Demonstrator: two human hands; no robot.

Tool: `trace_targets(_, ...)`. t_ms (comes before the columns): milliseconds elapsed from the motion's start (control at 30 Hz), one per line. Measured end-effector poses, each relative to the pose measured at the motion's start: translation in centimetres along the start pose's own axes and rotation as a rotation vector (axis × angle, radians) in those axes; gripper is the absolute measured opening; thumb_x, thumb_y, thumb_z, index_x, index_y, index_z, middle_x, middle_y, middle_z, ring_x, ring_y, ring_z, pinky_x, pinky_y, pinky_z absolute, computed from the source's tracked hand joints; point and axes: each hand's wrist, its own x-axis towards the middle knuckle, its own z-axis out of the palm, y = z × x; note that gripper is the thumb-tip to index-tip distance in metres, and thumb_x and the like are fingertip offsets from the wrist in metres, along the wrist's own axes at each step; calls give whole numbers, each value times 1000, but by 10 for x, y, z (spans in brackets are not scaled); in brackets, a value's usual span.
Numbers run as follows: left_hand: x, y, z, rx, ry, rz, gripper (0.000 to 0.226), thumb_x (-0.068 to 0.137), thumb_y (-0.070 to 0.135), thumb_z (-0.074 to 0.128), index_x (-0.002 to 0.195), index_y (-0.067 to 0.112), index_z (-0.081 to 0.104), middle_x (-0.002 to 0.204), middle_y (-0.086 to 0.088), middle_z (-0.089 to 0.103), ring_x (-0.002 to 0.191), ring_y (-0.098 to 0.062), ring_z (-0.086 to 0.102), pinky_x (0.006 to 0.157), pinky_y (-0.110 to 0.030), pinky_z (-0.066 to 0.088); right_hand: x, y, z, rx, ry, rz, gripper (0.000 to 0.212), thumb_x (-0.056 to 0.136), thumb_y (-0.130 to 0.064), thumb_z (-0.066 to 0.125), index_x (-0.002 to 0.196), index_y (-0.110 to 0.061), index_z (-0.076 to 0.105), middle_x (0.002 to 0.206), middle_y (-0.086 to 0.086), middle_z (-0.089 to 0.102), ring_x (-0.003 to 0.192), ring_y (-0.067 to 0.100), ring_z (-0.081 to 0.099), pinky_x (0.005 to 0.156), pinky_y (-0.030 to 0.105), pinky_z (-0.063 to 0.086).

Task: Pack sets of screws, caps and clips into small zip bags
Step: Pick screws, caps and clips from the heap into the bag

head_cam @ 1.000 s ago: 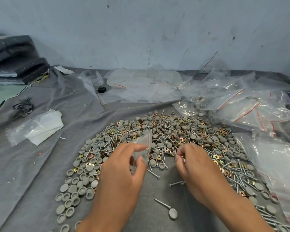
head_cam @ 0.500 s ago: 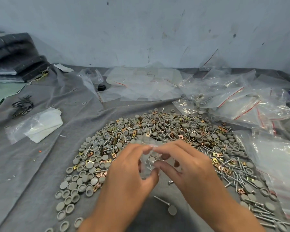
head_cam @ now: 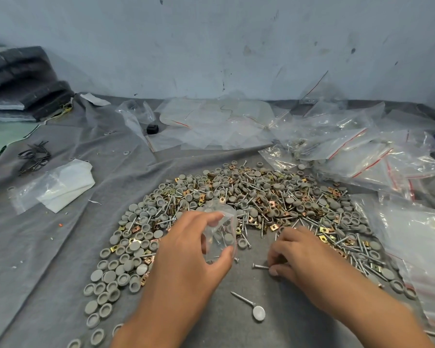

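Left hand (head_cam: 186, 249) pinching small clear zip bag (head_cam: 221, 237), mouth at 12 o'clock, few parts inside. Right hand (head_cam: 296, 257) curled, fingertips nipping loose silver screw (head_cam: 260, 266) on grey-clothed desk (head_cam: 60, 247), 3 o'clock of bag. Film likely flimsy, slippery: hold near rim. Screw light, stiff: take mid-shank.

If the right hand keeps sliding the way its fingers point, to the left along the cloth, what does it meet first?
The right hand already pinches a silver screw at its fingertips. Further left, it would likely meet the left hand holding the small clear zip bag, though depth is unclear.
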Motion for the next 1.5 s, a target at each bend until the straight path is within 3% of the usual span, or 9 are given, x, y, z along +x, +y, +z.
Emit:
trace_targets(133, 1, -1, 1, 6, -9, -2, 45, 77, 34, 79, 119, 33, 65, 97, 32, 50, 82, -2, 55, 77, -5, 38, -1, -8, 8, -162, 74, -74, 20, 101, -47, 49, 112, -32, 56, 111, -15, 44, 105, 10, 39, 92, 24, 37)
trace_targets(233, 1, -1, 2, 9, -4, 8, 44, 77, 30, 81, 118, 30, 66, 98, 28, 52, 81, -3, 54, 77, -4, 37, 2, -18, 16, -302, 166, -95, 13, 88, -27, 71, 89, -14, 67, 90, 4, 56, 85, 27, 54, 73, 40, 50)
trace_targets(333, 0, -2, 2, 12, -5, 8, 45, 78, 32, 81, 119, 31, 65, 100, 27, 53, 82, 1, 53, 79, -4, 37, 7, -20, 25, -489, 171, -100, 16, 73, -11, 79, 66, -10, 66, 67, 8, 46, 66, 28, 41, 58, 45, 43)
trace_targets(500, 0, -3, 1, 12, -14, 5, 45, 78, 33, 79, 121, 32, 64, 97, 30, 49, 84, -1, 54, 76, -3, 36, 12, -19, 30, -549, 169, -78, 11, 87, -12, 70, 78, -8, 65, 72, 8, 44, 71, 27, 36, 62, 45, 42)
trace_targets(767, 0, -3, 4, 19, -53, 12, 49, 78, 31, 81, 123, 33, 62, 105, 26, 52, 82, 4, 53, 76, -4, 37, -4, -30, -8, 292, 304, -9, 7, 93, -47, 34, 90, -42, 36, 82, -17, 48, 82, 3, 47, 66, 23, 36)
trace_targets(933, -2, -2, 6, 53, -104, 50, 53, 77, 33, 79, 127, 32, 60, 112, 28, 48, 87, 16, 46, 81, -6, 39, -13, -48, -16, 149, 411, -221, 7, 91, -40, 51, 92, -34, 51, 81, -20, 50, 74, 5, 49, 67, 18, 40)
trace_targets(1067, -4, 1, 9, 54, -130, 73, 55, 82, 42, 70, 134, 35, 56, 118, 29, 45, 88, 13, 47, 82, -20, 50, -10, -51, -10, 158, 579, -262, 11, 84, -23, 79, 91, -20, 71, 84, -9, 67, 72, 13, 62, 61, 34, 56)
trace_targets(1333, -2, 2, 10, 14, -111, 72, 54, 78, 34, 73, 131, 33, 59, 115, 28, 48, 83, 10, 49, 77, -23, 52, -3, -59, -3, 110, 700, -257, 22, 79, -18, 86, 98, -19, 76, 86, -7, 67, 76, 14, 63, 64, 31, 55)
trace_targets(1500, -2, 1, 10, 21, -100, 66, 49, 80, 42, 71, 127, 35, 60, 112, 27, 50, 87, 14, 47, 76, -9, 38, -3, -54, -3, 404, 691, -247, 25, 80, -18, 82, 103, -24, 72, 90, -16, 64, 78, -5, 61, 70, 6, 45)
